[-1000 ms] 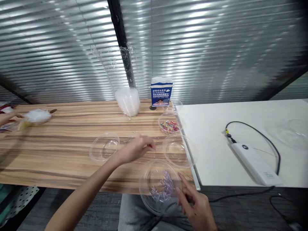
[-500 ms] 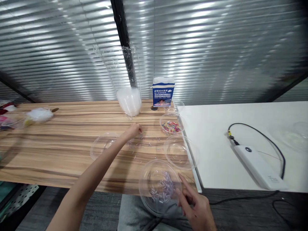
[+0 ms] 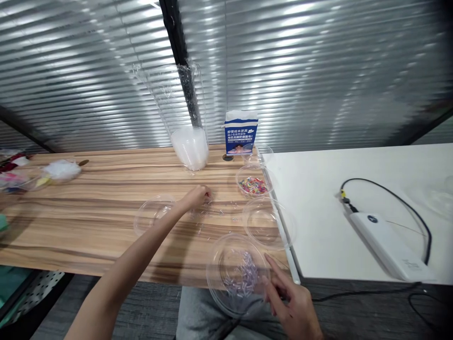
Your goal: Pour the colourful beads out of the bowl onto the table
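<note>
Clear bowl (image 3: 214, 269) is gripped by the right hand (image 3: 293, 302), the left hand's (image 3: 198, 195) hold unclear, a packet (image 3: 241, 139) reading “即使成本更高”.

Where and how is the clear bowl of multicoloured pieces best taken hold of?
Perhaps pinch the left rim of that upright bowl, thumb inside, coming from the left: its lip is exposed there, while other bowls crowd its near and far sides.

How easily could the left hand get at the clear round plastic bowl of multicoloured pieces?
Probably easily, yes: the left hand is to the left of the bowl, with nothing tall visible between them on the striped brown wooden tabletop.
</note>
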The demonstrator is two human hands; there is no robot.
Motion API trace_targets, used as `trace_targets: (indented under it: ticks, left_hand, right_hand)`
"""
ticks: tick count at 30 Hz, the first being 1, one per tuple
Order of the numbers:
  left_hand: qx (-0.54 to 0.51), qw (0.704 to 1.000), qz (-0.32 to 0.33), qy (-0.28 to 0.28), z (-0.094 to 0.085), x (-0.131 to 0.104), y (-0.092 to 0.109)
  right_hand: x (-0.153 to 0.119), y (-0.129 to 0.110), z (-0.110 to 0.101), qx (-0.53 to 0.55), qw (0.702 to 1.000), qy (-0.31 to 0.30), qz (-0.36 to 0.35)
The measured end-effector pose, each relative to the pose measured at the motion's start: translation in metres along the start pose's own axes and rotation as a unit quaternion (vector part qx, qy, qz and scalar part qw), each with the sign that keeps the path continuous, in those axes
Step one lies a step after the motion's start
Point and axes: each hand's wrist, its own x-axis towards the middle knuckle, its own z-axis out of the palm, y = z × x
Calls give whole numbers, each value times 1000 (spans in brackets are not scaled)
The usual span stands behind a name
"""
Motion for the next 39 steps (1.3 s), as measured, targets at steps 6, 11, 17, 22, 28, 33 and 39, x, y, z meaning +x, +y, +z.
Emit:
trace_targets:
  ticks: [6, 11, 17, 22, 28, 33, 39]
  left_hand:
    - [6, 1000, 10, 15, 8, 1, 1]
    - [8, 999, 33, 9, 13, 4, -4]
    - [24, 999, 42, 0, 16, 4, -8]
    - [55, 997, 55, -14, 15, 1, -2]
    - [73, 996, 40, 13, -11, -9, 24]
    - [-75, 990, 104, 56, -31, -67, 86]
    - [-115, 965, 228, -67, -7, -137, 133]
  right_hand:
    - [2, -2, -1, -9, 1000, -7, 13]
    - [1, 1, -1, -8, 1000, -10, 17]
    - [1, 0, -1, -9, 1000, 0, 8]
    - [2, -5, 0, 5, 1000, 22, 7]
    - [3, -7, 1, -3, 1000, 14, -13]
    - [2, -4, 4, -5, 1000, 12, -6]
    - [2, -9, 14, 13, 997, 71, 9]
